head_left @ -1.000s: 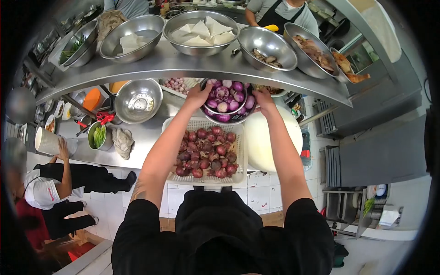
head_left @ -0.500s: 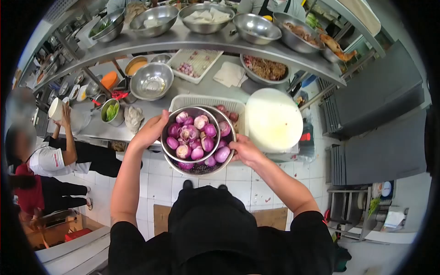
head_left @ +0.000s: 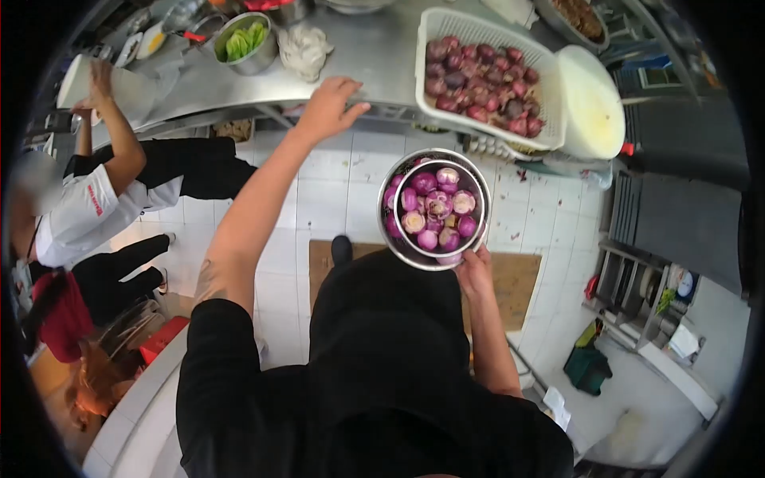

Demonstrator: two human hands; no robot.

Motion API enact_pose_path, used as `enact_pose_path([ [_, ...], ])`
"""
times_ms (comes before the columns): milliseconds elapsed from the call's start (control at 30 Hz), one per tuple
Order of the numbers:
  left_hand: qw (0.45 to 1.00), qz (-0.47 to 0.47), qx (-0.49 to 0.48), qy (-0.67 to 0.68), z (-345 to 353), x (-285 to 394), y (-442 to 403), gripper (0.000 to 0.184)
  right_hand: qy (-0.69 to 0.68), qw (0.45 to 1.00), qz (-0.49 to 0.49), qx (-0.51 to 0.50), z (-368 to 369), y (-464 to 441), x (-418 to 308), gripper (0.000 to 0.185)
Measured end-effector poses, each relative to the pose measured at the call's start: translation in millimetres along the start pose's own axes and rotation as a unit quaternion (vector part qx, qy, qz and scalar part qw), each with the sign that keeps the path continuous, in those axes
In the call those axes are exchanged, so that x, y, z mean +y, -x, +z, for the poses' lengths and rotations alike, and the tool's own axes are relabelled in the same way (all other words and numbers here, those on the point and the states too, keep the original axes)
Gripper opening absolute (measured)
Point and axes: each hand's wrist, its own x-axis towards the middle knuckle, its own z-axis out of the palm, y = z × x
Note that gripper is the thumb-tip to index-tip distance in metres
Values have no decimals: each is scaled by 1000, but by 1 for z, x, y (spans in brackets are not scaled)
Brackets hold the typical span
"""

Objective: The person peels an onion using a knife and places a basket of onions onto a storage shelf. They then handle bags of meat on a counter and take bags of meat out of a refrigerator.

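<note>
My right hand grips the rim of a larger metal bowl, held in front of my body above the floor. Inside it sits a smaller steel bowl full of peeled purple onions. My left hand is raised near the counter's front edge, fingers apart, holding nothing. A white crate of unpeeled red onions stands on the counter, with a round white board at its right.
On the steel counter are a pot of green vegetables and a crumpled cloth. A co-worker holding a white container stands at the left. A brown mat lies on the tiled floor.
The nested bowls have moved off the counter area towards my body. My left hand has let go of them, while my right hand still holds on. The view has shifted downwards and turned.
</note>
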Motion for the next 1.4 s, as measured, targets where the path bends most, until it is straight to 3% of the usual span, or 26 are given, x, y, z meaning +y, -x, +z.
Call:
enact_pose_path([
  [67,999,20,-40,-16,6,-21,-2,46,-18,999,20,37,-10,-9,43,34],
  [133,987,118,-65,-92,14,-47,-2,48,-47,998,11,35,-39,-34,99,33],
  [200,980,118,-97,-126,16,-54,-9,51,-48,993,37,97,-56,-60,144,29],
  [367,964,168,-109,-174,30,-62,-32,58,-38,996,29,69,-117,-159,254,29],
  [467,958,178,-72,-214,40,-59,-34,59,-61,993,27,93,-112,-215,278,31],
  [600,944,195,-133,-231,31,-60,-39,58,-35,998,0,53,-112,-317,323,41],
  [733,946,214,-115,-217,32,-67,-42,64,-99,994,-33,-11,-92,-415,370,43],
  [800,948,214,-117,-204,31,-68,-43,65,-77,997,-4,4,-80,-462,395,44],
  [1000,943,228,-128,-207,31,-67,-43,69,-120,992,33,28,-41,-556,439,39],
  [1100,946,218,-132,-200,31,-68,-44,68,-123,989,27,80,-14,-571,442,40],
  [1200,948,213,-124,-203,32,-70,-42,68,-178,983,20,47,7,-577,436,40],
  [1400,949,212,-115,-201,34,-73,-41,66,-165,982,47,76,28,-601,425,36],
])
